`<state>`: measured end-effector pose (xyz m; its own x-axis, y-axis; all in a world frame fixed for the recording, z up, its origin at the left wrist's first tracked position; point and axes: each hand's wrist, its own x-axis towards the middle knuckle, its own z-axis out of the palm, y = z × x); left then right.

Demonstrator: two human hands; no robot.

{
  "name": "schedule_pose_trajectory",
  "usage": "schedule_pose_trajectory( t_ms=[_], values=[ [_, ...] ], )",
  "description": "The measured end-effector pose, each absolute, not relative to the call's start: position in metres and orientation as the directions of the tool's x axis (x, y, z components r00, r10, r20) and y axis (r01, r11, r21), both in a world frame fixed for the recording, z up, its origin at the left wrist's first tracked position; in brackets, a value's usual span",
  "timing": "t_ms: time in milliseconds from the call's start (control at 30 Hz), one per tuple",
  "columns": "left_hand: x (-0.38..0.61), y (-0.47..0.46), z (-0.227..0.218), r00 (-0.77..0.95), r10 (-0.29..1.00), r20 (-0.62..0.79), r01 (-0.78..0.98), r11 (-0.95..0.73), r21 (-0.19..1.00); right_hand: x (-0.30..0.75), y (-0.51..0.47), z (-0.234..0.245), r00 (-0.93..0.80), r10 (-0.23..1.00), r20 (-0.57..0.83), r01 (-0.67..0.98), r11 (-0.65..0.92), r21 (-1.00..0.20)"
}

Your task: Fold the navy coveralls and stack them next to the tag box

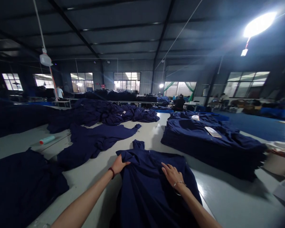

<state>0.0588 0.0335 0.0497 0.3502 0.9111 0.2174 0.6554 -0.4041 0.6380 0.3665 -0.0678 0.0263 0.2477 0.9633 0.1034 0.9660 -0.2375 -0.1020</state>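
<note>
A dark navy garment [147, 186] lies spread on the grey table [92, 172] right in front of me. My left hand [119, 164] rests at the garment's left shoulder edge, fingers curled onto a fold of the cloth. My right hand [172, 174] lies flat on the garment's right side, fingers stretched out and pointing left. A dark band circles my left wrist and a thin bracelet my right. The garment's collar [138, 144] points away from me.
A tall stack of folded navy garments [211, 142] with a paper tag stands at right. Loose navy garments [95, 139] and heaps [114, 112] cover the table's far left. A green-white tube [47, 139] lies at left. People work in the far background.
</note>
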Motion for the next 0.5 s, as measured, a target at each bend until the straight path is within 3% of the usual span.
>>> schedule_pose_trajectory(
  t_ms=[267, 400, 500],
  values=[
    [0.056, 0.063, 0.039, 0.377, 0.911, 0.165, 0.654, -0.388, 0.649, 0.399, -0.035, 0.015, 0.351, 0.925, 0.148, 0.936, -0.349, -0.04],
    [0.052, 0.067, 0.045, 0.45, 0.877, 0.166, 0.618, -0.44, 0.651, 0.415, -0.026, 0.018, 0.368, 0.921, 0.126, 0.929, -0.358, -0.098],
    [0.052, 0.064, 0.069, 0.44, 0.873, 0.21, 0.675, -0.476, 0.564, 0.426, -0.015, 0.031, 0.408, 0.894, 0.187, 0.912, -0.389, -0.133]
  ],
)
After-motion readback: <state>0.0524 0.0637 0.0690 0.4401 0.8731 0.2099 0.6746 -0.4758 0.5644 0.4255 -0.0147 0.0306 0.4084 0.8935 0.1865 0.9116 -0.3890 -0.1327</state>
